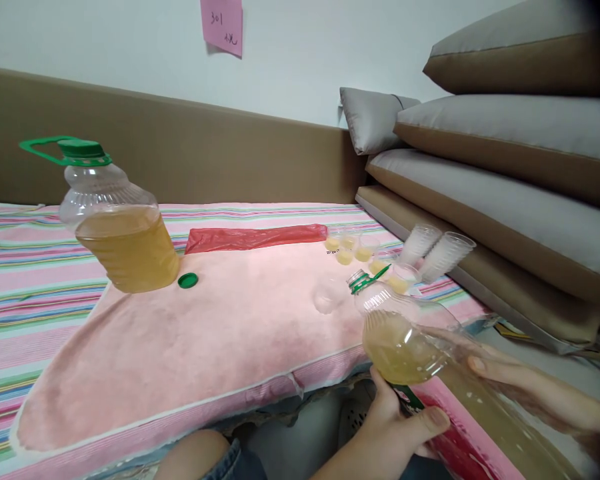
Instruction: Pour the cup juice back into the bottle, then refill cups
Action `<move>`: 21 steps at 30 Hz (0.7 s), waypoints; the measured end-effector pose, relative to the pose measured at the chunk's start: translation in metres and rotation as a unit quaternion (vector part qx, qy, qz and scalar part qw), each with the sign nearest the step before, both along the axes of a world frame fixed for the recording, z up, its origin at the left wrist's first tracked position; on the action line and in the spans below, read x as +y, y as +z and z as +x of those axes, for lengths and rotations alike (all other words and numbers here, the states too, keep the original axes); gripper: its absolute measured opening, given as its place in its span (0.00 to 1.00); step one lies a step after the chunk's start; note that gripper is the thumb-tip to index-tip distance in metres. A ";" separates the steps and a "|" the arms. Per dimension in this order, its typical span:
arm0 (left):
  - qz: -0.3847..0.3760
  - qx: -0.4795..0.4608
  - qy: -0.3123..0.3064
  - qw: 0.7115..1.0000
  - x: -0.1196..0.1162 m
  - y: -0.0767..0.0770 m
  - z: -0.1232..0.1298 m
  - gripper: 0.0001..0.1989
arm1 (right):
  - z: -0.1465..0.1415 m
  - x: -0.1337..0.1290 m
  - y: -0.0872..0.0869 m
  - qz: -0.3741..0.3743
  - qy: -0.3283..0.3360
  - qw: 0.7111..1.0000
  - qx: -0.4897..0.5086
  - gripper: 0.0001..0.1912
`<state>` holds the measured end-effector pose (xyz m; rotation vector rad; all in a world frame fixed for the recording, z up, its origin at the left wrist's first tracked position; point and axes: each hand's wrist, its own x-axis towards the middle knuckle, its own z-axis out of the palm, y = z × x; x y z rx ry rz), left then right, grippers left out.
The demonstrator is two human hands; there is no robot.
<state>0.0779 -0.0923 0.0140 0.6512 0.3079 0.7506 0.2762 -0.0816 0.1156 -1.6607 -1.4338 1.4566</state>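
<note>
A large clear plastic bottle (405, 350) of pale yellow liquid is tilted, its uncapped mouth pointing up and left, with a green ring and handle strip at its neck. My left hand (397, 423) grips it from below by its pink-and-red label. On its far right side, my right hand (505, 377) is wrapped around it, partly seen through the clear plastic. Just left of the mouth, a clear plastic cup (329, 295) with no visible liquid sits on the pink cloth (240, 307). Behind the neck stand several cups (364, 251) with a little yellow liquid.
Another big bottle (135, 247) with a green cap stands upright at left, beside a loose green cap (188, 280). A folded red plastic bag (255, 238) lies at the back. Two stacks of clear cups (445, 257) lean near piled cushions (505, 180) on the right.
</note>
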 end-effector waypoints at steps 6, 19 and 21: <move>-0.003 0.021 -0.010 1.000 0.002 -0.006 0.004 0.53 | -0.003 0.004 0.009 -0.010 0.001 1.000 -0.022 0.36; 0.002 0.055 -0.055 0.997 0.010 0.010 -0.007 0.56 | 0.010 0.014 0.007 -0.022 -0.008 0.998 -0.065 0.36; 0.000 0.055 -0.054 0.997 0.010 0.009 -0.006 0.56 | 0.010 0.016 0.008 -0.019 -0.005 0.997 -0.074 0.35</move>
